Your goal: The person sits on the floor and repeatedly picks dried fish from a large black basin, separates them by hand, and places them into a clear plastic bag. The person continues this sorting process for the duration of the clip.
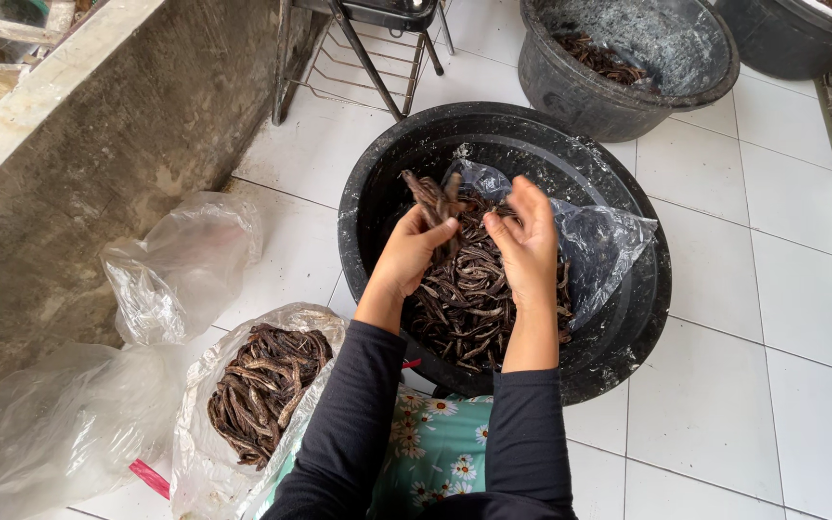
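Observation:
A big black plastic tub (628, 318) sits on the white tiled floor in front of me, holding a heap of dark brown dried pods (469, 303) on a clear plastic sheet (599, 246). My left hand (408, 252) is raised over the heap, shut on a small bunch of pods (430, 199) that stick up above the fingers. My right hand (525, 241) hovers just beside it, fingers spread and palm turned toward the left hand, holding nothing that I can see. Both forearms are in black sleeves.
A clear plastic bag (262, 385) of the same pods stands at my lower left, with crumpled empty bags (180, 265) beside it. A concrete wall (69, 193) runs along the left. Another black tub (628, 58) with a few pods sits behind, next to a metal rack (358, 58).

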